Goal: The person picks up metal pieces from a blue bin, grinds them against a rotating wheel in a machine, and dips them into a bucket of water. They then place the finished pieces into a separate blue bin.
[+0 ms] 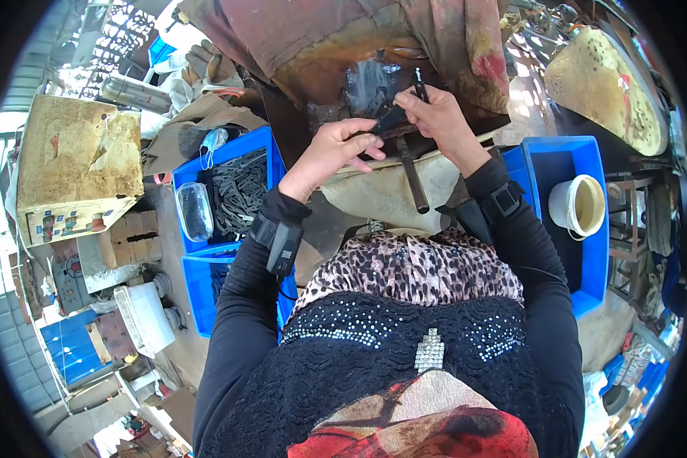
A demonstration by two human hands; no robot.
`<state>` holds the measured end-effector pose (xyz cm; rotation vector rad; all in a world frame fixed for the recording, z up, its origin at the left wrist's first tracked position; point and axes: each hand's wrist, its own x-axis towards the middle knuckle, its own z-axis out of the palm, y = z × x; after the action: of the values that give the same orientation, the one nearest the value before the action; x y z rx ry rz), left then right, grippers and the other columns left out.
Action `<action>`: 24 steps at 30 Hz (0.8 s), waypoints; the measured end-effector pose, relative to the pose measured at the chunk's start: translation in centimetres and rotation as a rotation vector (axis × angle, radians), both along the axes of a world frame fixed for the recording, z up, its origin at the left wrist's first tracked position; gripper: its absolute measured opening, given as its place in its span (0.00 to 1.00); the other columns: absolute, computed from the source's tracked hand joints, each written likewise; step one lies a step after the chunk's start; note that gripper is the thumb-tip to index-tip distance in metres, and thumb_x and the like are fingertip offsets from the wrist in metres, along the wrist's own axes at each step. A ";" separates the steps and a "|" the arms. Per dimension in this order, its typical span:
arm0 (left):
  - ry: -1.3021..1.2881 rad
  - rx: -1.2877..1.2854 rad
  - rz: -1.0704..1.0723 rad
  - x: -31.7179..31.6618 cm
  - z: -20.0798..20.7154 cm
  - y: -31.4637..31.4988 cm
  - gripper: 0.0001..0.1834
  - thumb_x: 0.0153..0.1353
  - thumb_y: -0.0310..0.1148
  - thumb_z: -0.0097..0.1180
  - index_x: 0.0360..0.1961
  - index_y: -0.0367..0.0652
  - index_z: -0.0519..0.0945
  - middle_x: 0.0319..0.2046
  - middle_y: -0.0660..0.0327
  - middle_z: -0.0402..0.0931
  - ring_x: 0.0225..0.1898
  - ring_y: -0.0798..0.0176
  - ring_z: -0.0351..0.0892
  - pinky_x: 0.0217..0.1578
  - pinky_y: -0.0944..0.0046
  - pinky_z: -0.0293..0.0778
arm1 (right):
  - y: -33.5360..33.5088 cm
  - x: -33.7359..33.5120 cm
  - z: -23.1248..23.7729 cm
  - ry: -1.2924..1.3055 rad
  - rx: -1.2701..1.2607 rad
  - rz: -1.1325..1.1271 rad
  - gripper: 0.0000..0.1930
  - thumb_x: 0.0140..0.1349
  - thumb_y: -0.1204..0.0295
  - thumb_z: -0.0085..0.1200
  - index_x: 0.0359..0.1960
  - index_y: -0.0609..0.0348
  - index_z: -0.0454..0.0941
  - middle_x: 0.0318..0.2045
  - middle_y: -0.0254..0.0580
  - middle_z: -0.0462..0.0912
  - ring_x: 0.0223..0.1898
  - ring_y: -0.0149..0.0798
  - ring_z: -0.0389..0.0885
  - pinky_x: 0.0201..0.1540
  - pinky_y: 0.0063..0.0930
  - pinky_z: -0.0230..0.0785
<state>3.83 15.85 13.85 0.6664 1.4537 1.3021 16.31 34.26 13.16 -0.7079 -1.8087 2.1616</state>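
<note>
**Both hands on a small dark part at a cluttered bench**

Nearest the camera, the person's own chest fills the lower middle of the view: a black knit top (404, 343) and a leopard-print scarf (412, 267) hide whatever lies directly below the hands. Both forearms rise from there in black sleeves, each with a dark strap at the wrist.

The left hand (330, 149) is curled, its fingertips pinching the near end of a dark flat piece (389, 120). The right hand (439, 114) is clenched around a thin black rod-like tool (419, 82), whose tip sticks up above the knuckles. The dark piece lies between the two hands, touching both; its exact shape is hard to make out, since fingers cover most of it. Just below it a dark metal bar (412, 175) slopes down toward the body.

To the left, just beside the left forearm, stands a blue bin (263, 141) of dark strips with a clear plastic case on its edge. To the right sits another blue bin (588, 229) holding a white cup (578, 204). The gap between the bins is narrow.

Beyond the hands, a rusty machine draped in reddish cloth (466, 46) closes the far side; its working parts are in shadow. The fisheye rim cuts off the corners.
</note>
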 end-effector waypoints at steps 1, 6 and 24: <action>0.090 -0.049 -0.019 -0.4 -0.8 0.2 0.18 0.69 0.34 0.51 0.54 0.34 0.76 0.42 0.56 0.81 0.41 0.62 0.83 0.36 0.67 0.81 | -0.2 0.0 0.1 -0.010 0.044 0.009 0.08 0.65 0.66 0.58 0.38 0.57 0.79 0.21 0.25 0.72 0.19 0.17 0.63 0.20 0.14 0.52; 0.520 -0.040 0.206 -2.9 -4.3 1.1 0.11 0.62 0.29 0.55 0.44 0.35 0.82 0.32 0.55 0.83 0.35 0.59 0.84 0.35 0.62 0.80 | -0.4 2.1 -1.7 0.050 0.282 0.040 0.13 0.63 0.66 0.60 0.45 0.60 0.79 0.22 0.26 0.74 0.22 0.18 0.67 0.24 0.15 0.60; 1.302 0.206 -0.160 -9.5 -13.2 3.8 0.18 0.50 0.17 0.51 0.42 0.39 0.83 0.40 0.46 0.81 0.44 0.44 0.80 0.46 0.54 0.76 | -4.7 9.1 -0.3 -0.096 0.762 0.599 0.24 0.51 0.61 0.67 0.51 0.49 0.79 0.34 0.48 0.84 0.34 0.51 0.82 0.39 0.38 0.73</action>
<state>-5.65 19.66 0.63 1.9446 2.1719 0.8469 25.46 29.57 12.81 -0.0879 -2.8917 1.4567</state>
